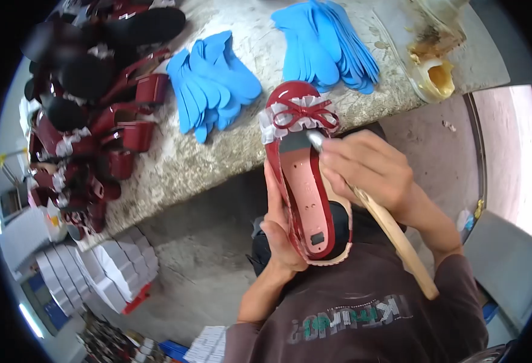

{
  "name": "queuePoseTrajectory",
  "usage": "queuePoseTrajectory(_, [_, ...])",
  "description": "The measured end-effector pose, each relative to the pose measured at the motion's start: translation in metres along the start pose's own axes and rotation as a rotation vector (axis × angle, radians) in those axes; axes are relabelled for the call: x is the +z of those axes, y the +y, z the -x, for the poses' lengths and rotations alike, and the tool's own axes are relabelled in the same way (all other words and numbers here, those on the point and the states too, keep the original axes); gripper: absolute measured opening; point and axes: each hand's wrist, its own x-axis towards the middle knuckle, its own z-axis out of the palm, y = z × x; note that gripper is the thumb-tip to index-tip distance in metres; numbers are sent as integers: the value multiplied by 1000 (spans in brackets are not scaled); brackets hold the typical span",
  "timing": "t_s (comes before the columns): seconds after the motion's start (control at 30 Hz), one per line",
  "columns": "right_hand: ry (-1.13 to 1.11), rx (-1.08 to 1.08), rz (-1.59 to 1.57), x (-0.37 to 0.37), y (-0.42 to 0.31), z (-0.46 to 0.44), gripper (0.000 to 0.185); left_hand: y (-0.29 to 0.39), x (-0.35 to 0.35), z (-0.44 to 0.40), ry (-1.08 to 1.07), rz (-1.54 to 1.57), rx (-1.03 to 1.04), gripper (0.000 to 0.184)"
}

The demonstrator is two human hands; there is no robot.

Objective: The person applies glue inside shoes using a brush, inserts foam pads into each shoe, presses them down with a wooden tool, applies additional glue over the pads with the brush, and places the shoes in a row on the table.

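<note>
My left hand point(278, 227) is closed around the side of a dark red shoe point(289, 92), holding it sole down with its toe toward the table. White ruffle and a red bow point(305, 115) trim the front of the shoe. Inside lies a pink footbed point(302, 193) with small holes, and a dark patch shows near the toe opening. Pinched in my right hand point(375, 169) is a wooden-handled brush point(399, 242). Its silvery end reaches into the shoe's opening just behind the bow; the very tip is hard to make out.
On the worktable point(217, 163) lie two fanned piles of blue insoles, a left pile point(214, 85) and a right pile point(326, 48). Many dark red heeled shoes point(136, 136) crowd the left side. A glue-crusted container point(438, 78) sits at the right edge. White boxes point(97, 266) stand below left.
</note>
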Motion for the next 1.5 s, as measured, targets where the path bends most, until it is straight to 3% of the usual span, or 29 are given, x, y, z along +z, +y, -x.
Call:
queuePoseTrajectory(0.13, [136,-152,90,18,15,-8,22,-1,1,2,-18,-280,30,113])
queuePoseTrajectory(0.2, [103,-109,72,19,17,-14,22,-7,4,4,8,-313,83,113])
queuePoseTrajectory(0.33, [286,107,56,25,0,-2,6,-12,-10,6,13,-562,126,118])
queuePoseTrajectory(0.4, [290,278,-85,19,-13,1,9,-13,-14,6,35,-584,78,120])
queuePoseTrajectory(0.5, [272,372,-219,14,-26,6,13,-5,-22,-2,-7,-544,91,120])
queuePoseTrajectory(0.6, [240,277,-366,6,-38,14,18,4,-29,-6,-16,-438,-21,122])
queuePoseTrajectory(0.7, [77,436,-556,-18,-61,16,16,10,-30,-11,15,-325,-59,121])
queuePoseTrajectory(0.8, [191,545,-425,-32,-28,2,12,14,-42,-15,-77,-247,-68,115])
queuePoseTrajectory(0.87, [181,696,-418,-34,0,-26,20,13,-44,-18,-97,-185,-29,111])
queuePoseTrajectory(0.93, [84,963,-869,-24,36,-48,17,13,-48,-21,-132,-119,-22,110])
queuePoseTrajectory(1.0, [-216,988,-792,-2,8,-69,20,16,-48,-23,-134,28,-94,109])
queuePoseTrajectory(1.07, [-410,829,-780,19,-6,-67,23,26,-52,-24,-141,12,-142,109])
queuePoseTrajectory(1.13, [-527,907,-689,18,-14,-73,28,29,-53,-28,-189,33,-154,108])
queuePoseTrajectory(1.2, [-215,592,-643,15,-2,-71,27,29,-50,-25,-152,110,-166,106])
queuePoseTrajectory(1.27, [-111,554,-491,14,27,-69,21,24,-52,-28,-153,218,-184,104])
queuePoseTrajectory(1.33, [-151,685,-493,8,36,-68,19,25,-49,-28,-155,182,-152,103])
queuePoseTrajectory(1.43, [-44,481,-475,-14,13,-64,16,22,-50,-29,-178,97,-107,107])
queuePoseTrajectory(1.5, [159,276,-467,-29,6,-51,15,12,-55,-23,-173,85,-62,111])
